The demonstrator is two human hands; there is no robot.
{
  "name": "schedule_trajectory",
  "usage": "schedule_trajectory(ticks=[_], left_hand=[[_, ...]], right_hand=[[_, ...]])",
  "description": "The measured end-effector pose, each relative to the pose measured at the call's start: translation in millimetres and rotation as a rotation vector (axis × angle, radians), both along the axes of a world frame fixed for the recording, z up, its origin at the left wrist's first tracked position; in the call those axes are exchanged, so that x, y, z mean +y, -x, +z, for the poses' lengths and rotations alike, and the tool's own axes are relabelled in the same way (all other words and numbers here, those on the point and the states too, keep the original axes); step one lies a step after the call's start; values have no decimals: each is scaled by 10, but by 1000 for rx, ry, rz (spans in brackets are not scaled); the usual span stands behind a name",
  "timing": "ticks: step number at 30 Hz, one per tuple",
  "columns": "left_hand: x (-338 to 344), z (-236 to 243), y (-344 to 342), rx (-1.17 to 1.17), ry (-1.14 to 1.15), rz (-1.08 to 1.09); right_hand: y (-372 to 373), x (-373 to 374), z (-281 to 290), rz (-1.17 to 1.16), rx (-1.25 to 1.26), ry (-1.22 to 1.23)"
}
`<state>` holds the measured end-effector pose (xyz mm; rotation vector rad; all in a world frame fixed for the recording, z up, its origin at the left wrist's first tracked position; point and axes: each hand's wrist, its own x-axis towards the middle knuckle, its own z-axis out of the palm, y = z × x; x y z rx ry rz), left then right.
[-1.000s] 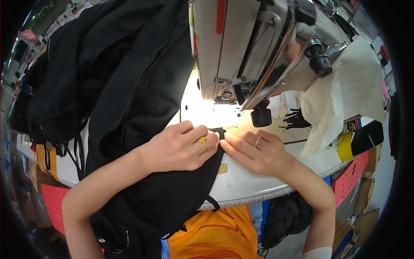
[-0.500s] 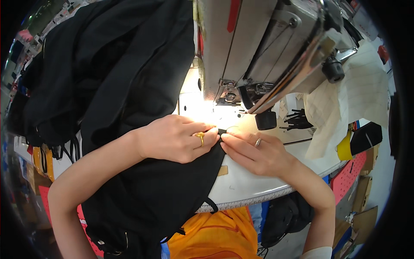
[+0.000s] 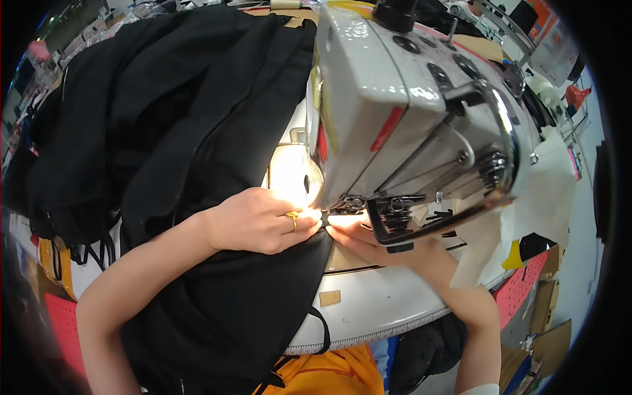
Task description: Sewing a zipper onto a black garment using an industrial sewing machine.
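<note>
A large black garment (image 3: 224, 289) spreads over the left of the table and hangs past its front edge. My left hand (image 3: 266, 220), with a yellow ring, pinches the garment's right edge just below the needle area of a white sewing machine (image 3: 368, 85). From the other side my right hand (image 3: 368, 240) closes its fingertips on the same spot of black cloth, facing the left fingertips. The machine's head and metal lever partly hide the right hand. Bright lamp light falls on the machine bed around the fingers.
A small tan patch (image 3: 330, 297) lies on the white tabletop (image 3: 368, 316), whose curved front edge carries a measuring tape (image 3: 388, 334). Pale cloth (image 3: 484, 230) hangs at the right, near a pink perforated panel (image 3: 523, 283). Orange fabric (image 3: 336, 375) shows below the table.
The view has shifted, so more of the machine's top shows. Both hands, still pinching the black cloth, are now closer in under the machine head, which covers more of the right hand.
</note>
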<state>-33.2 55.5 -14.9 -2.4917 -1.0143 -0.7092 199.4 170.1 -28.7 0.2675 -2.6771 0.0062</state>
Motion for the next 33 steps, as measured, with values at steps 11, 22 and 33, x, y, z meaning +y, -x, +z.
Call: schedule_trajectory(ticks=[11, 22, 33], left_hand=[[10, 119, 111, 22, -22, -67], [-14, 97, 150, 134, -17, -14], [13, 85, 166, 58, 40, -6]], right_hand=[[-27, 74, 2, 25, -183, 137], [-25, -16, 7, -95, -182, 292], [-52, 30, -121, -260, -295, 516]])
